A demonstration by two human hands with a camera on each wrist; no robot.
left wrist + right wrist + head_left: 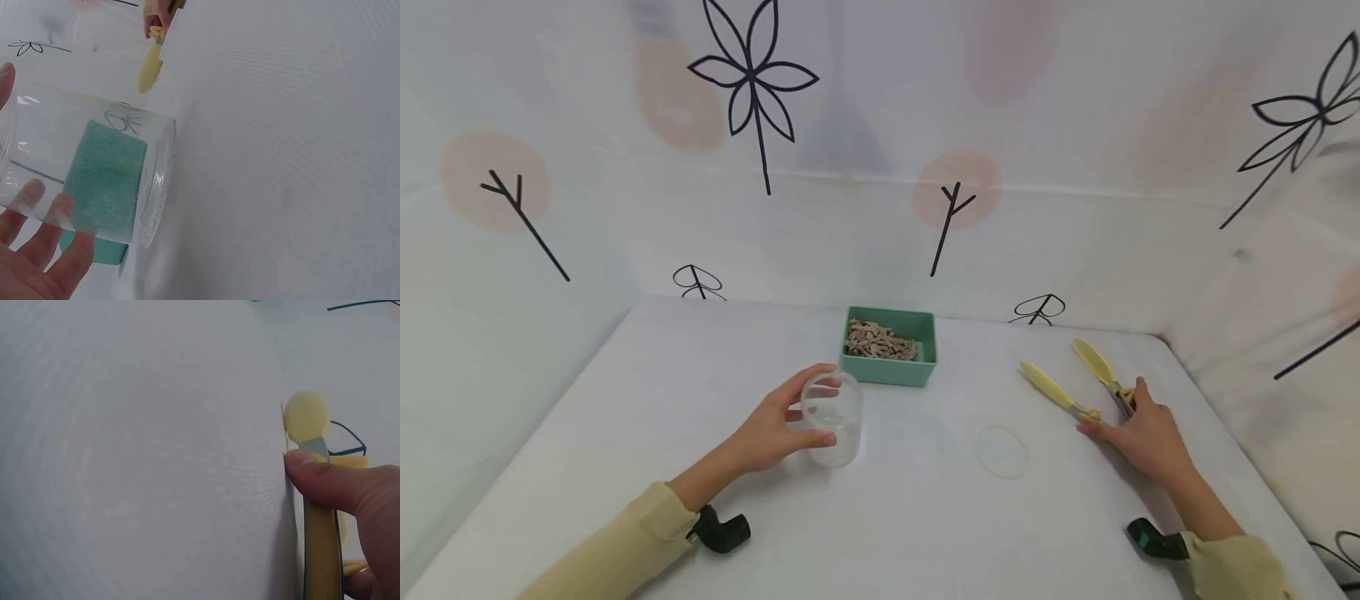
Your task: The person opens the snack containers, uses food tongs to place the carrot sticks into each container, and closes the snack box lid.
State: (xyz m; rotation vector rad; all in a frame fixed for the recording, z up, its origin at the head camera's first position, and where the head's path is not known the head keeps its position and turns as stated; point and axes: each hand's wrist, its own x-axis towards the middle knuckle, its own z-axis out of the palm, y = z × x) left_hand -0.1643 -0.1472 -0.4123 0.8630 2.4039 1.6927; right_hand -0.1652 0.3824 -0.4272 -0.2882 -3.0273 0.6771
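My left hand (pixel 767 433) holds a clear jar (pixel 848 435), thumb on the near side and fingers on the far side. The left wrist view shows several fingertips against the wall of the jar (pixel 47 131); I see nothing inside it. Whether its base touches the table, I cannot tell. At the right, my right hand (pixel 1153 437) grips a pair of tongs with yellow tips (pixel 1047 385), their two arms spread and pointing away from me. In the right wrist view the thumb (pixel 325 481) lies across one arm; the palm side is hidden.
A green box (pixel 886 372) with grey-brown small pieces (pixel 874 340) stands at the table's back, just beyond the jar. Between the hands a thin clear ring or lid (pixel 1026 457) lies flat on the white table (pixel 925 517). Patterned cloth walls (pixel 850 242) rise behind and beside.
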